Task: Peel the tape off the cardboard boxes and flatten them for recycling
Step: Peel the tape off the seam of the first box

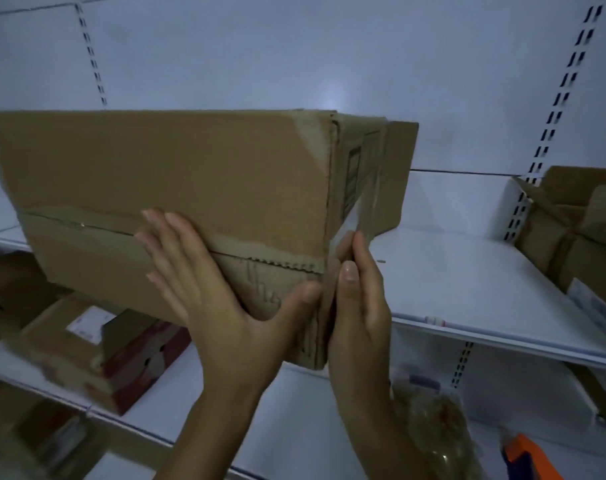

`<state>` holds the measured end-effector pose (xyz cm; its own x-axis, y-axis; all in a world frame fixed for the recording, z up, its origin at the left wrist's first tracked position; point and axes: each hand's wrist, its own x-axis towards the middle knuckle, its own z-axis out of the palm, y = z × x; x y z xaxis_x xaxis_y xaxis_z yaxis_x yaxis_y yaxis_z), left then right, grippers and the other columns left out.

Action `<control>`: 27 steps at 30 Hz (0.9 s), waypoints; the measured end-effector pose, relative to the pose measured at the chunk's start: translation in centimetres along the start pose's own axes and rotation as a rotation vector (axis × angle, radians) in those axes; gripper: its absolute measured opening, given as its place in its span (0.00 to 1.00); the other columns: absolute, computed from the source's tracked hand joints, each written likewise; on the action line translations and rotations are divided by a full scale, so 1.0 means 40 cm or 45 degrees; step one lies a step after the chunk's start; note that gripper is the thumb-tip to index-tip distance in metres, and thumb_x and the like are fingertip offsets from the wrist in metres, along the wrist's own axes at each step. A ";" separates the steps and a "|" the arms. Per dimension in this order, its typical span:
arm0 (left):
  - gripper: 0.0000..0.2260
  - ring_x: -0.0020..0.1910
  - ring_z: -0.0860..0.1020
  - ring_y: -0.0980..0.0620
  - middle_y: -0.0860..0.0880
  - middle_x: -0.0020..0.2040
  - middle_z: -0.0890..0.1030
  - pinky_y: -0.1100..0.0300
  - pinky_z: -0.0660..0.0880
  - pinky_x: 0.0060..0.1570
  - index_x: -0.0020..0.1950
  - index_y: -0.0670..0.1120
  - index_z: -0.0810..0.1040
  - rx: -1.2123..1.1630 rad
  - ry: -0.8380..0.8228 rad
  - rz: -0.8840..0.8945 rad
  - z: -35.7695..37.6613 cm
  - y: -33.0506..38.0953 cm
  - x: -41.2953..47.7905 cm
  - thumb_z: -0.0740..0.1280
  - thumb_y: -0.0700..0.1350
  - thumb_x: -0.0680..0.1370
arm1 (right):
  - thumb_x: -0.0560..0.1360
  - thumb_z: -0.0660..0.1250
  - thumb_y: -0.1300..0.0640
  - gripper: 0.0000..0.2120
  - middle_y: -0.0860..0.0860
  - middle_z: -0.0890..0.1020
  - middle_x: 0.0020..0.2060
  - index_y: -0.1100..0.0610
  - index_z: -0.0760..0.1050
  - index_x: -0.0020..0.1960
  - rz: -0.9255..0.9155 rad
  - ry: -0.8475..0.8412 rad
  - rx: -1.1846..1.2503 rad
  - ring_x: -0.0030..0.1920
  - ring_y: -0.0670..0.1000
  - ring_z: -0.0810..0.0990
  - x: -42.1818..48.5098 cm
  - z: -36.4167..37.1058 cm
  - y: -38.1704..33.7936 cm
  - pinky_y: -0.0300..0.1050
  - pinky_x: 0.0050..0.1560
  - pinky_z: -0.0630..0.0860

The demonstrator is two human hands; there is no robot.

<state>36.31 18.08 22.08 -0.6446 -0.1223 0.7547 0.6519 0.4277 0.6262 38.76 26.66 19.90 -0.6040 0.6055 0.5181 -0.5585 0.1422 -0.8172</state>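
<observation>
Two hands are on one big box (177, 168). We hold it up in the air in front of the white shelf (467, 271), with a long side tipped toward us. Our left hand (218, 292) lies flat on that near side, fingers straight and spread. It grips nothing. It just pushes, so the box does not slide or turn when we pull. Our right hand (358, 306) is at the right end of the box. Its thumb and fingers pinch a strip of clear tape (355, 216) that runs up that end. We think we pinch it low so it can peel off in one long piece.

The box is brown cardboard, dull and a bit rough, with sharp folded edges and a seam across the middle. Pale torn patches run along the seam. The tape is thin, shiny and see-through. Far right sit more brown boxes (564, 237). Low on the left is a box with a red side (87, 344). Near our right arm lies a crinkly, shiny wad (436, 424), maybe old tape, and an orange and blue thing (526, 455) too blurry to name.
</observation>
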 end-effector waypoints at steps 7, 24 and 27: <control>0.47 0.77 0.39 0.46 0.46 0.79 0.41 0.43 0.38 0.72 0.78 0.43 0.40 0.078 0.179 0.014 0.054 0.087 -0.016 0.67 0.61 0.73 | 0.79 0.60 0.51 0.11 0.49 0.78 0.59 0.47 0.74 0.60 -0.008 0.015 0.010 0.60 0.45 0.76 0.020 -0.015 -0.002 0.42 0.58 0.75; 0.41 0.77 0.43 0.42 0.42 0.79 0.47 0.38 0.42 0.72 0.78 0.41 0.46 0.102 0.292 0.054 0.074 0.068 -0.013 0.65 0.57 0.76 | 0.82 0.51 0.61 0.21 0.47 0.65 0.73 0.54 0.61 0.75 0.040 -0.015 -0.131 0.71 0.42 0.63 0.253 0.006 0.014 0.41 0.73 0.58; 0.41 0.77 0.43 0.42 0.42 0.79 0.47 0.40 0.41 0.72 0.78 0.41 0.46 0.113 0.306 0.071 0.079 0.066 -0.014 0.65 0.57 0.76 | 0.82 0.55 0.61 0.19 0.48 0.70 0.70 0.55 0.66 0.72 -0.003 0.036 -0.147 0.70 0.44 0.67 0.242 0.002 0.009 0.40 0.71 0.64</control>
<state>37.13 22.11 22.69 -0.4887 -0.3010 0.8189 0.6392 0.5152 0.5709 32.67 32.49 24.64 -0.5858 0.6266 0.5140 -0.4897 0.2317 -0.8405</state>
